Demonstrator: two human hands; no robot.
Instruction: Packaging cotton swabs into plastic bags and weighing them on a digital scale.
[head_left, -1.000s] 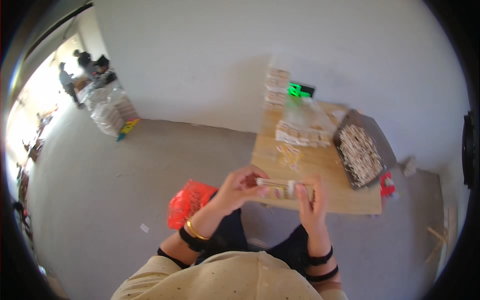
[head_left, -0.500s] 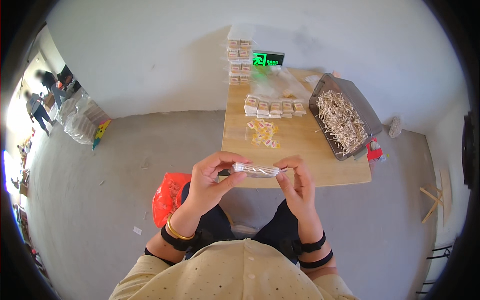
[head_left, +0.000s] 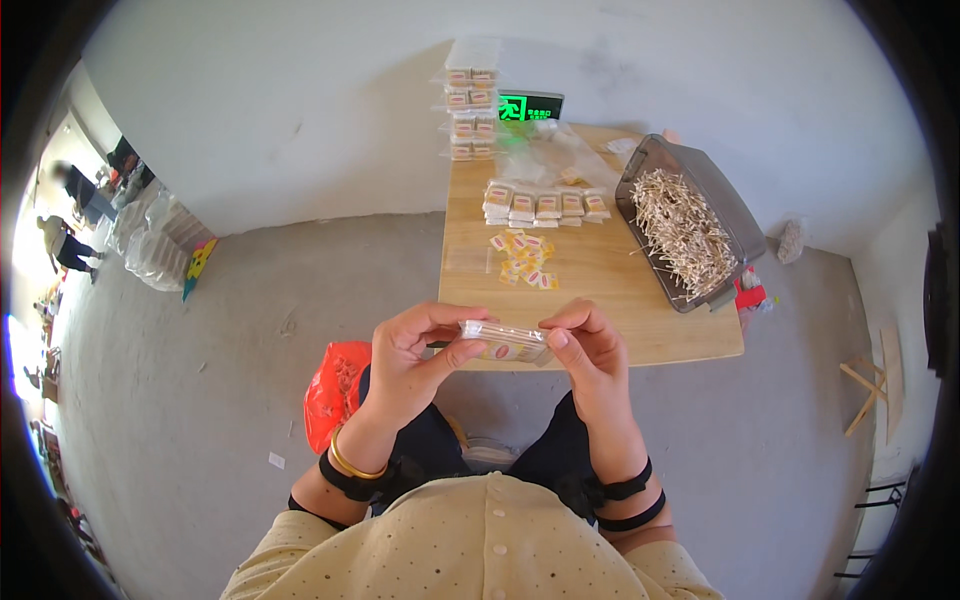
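Observation:
A small clear packet of cotton swabs [head_left: 508,343] with a yellow-and-white label is held up between my two hands, just off the table's near edge. My left hand [head_left: 420,352] pinches its left end between thumb and fingers. At the right end, my right hand [head_left: 590,350] grips the corner with thumb and forefinger. Beyond my hands, loose yellow-and-white label cards [head_left: 526,260] lie scattered on the wooden table [head_left: 600,315]. Behind them stands a row of filled swab packets [head_left: 545,203]. A grey plastic bin [head_left: 740,215] at the right holds a heap of loose cotton swabs [head_left: 680,235].
Bagged packets [head_left: 472,100] are stacked tall at the table's far left, beside a green-lit exit sign [head_left: 530,106] and clear plastic bags [head_left: 550,150]. A red bag [head_left: 328,400] sits by my left leg. Two people [head_left: 70,245] are far off at the left, near wrapped bundles [head_left: 155,240].
The packet has tipped so that its labelled face now shows, and it has shifted slightly left. My right thumb has moved up onto its right corner.

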